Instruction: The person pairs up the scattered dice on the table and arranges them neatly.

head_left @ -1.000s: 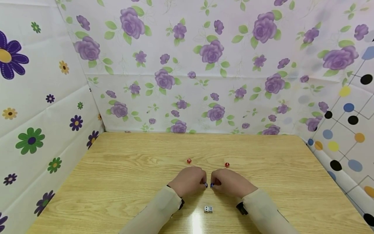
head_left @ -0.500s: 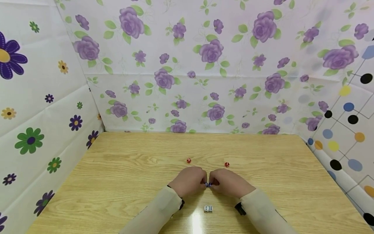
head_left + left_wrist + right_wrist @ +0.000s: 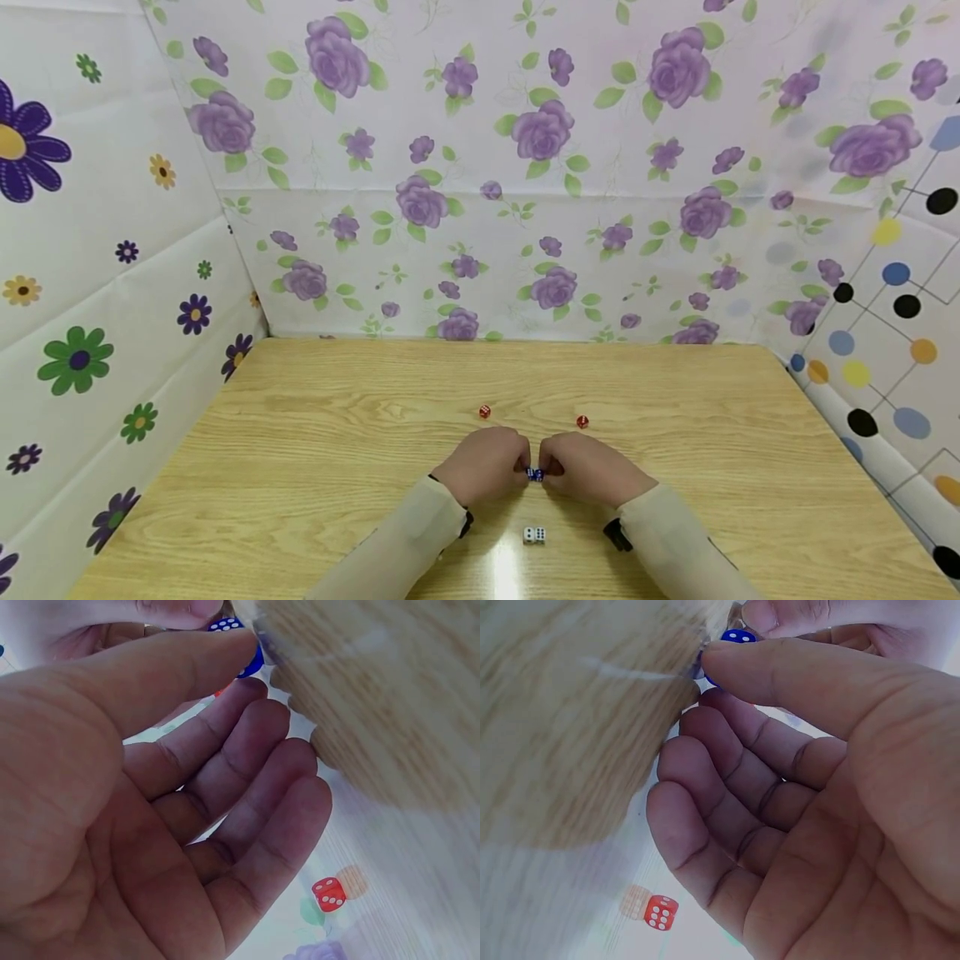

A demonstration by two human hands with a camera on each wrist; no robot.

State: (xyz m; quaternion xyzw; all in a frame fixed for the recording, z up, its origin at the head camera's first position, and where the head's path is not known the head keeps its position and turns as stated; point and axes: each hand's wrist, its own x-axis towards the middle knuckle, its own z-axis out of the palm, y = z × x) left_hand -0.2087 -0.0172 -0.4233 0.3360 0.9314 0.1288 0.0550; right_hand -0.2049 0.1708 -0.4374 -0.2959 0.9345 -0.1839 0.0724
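Note:
Two small blue dice sit side by side on the table between my hands. My left hand (image 3: 487, 462) pinches the left blue die (image 3: 531, 474) between thumb and fingers, its other fingers curled beneath the palm. On the other side, the right blue die (image 3: 540, 475) is pinched by my right hand (image 3: 592, 468). In the left wrist view, a dotted blue face (image 3: 226, 625) shows past the thumb, which covers part of it. The right wrist view has a blue die (image 3: 739, 636) partly behind the right thumb.
Two white dice (image 3: 535, 535) stand together nearer the person, between the forearms. Beyond the hands lie a red die (image 3: 485, 412) on the left and another red die (image 3: 582, 422) on the right. Flowered cloth (image 3: 480, 208) rises behind the wooden table (image 3: 337, 400).
My right hand has moved slightly left with its blue die, closing the gap to the left one. My left hand has stayed almost in place. The red and white dice have not moved.

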